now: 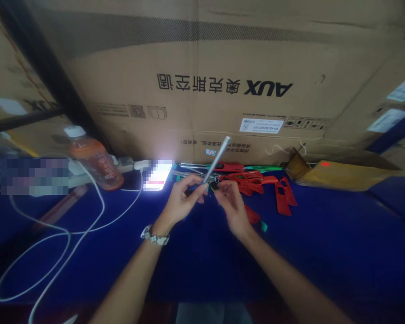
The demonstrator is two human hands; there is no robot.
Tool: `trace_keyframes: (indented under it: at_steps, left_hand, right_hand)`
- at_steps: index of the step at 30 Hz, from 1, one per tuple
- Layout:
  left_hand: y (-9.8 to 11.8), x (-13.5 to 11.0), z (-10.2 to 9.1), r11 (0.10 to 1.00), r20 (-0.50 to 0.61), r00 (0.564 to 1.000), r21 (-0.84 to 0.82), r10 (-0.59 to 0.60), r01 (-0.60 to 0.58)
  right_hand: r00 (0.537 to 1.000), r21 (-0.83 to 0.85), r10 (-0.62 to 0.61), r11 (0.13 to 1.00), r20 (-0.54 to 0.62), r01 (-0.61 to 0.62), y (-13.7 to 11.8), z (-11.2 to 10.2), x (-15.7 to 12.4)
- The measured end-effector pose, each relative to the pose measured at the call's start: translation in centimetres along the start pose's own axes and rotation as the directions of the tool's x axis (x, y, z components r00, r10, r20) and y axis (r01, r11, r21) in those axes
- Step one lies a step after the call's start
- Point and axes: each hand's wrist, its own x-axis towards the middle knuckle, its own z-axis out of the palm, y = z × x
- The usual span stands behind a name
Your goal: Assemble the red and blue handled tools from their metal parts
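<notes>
My left hand [185,195] is closed around the lower end of a slim silver metal rod [217,159], which tilts up and to the right and has rings near its tip. A bit of green shows by the fingertips. Close beside it, my right hand [231,202] pinches a small dark piece [214,185] at the rod's lower end; its exact kind is too small to tell. Just behind both hands lie several flat red plastic pieces [251,184] in a loose pile, along with more silver rods [189,174].
A blue cloth [195,270] covers the table. On the left are a drink bottle [96,159], a lit phone [158,175] and looping white cables [99,225]. A large cardboard box [202,58] walls off the back; a yellow padded envelope [344,175] lies right.
</notes>
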Motion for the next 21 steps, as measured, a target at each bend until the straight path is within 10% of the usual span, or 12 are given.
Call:
trace_keyframes:
  at_steps: [11, 21]
  left_hand:
    - [0.1, -1.0, -0.8, 0.828, 0.058, 0.977, 0.521, 0.207, -0.206]
    - [0.8, -1.2, -1.1, 0.883, 0.110, 0.977, 0.420, 0.182, -0.211]
  right_hand:
    - [0.967, -0.010, -0.135, 0.990, 0.215, 0.140, -1.8, -0.5, 3.7]
    - [0.976, -0.062, -0.100, 0.992, 0.195, 0.114, -1.7, -1.5, 2.8]
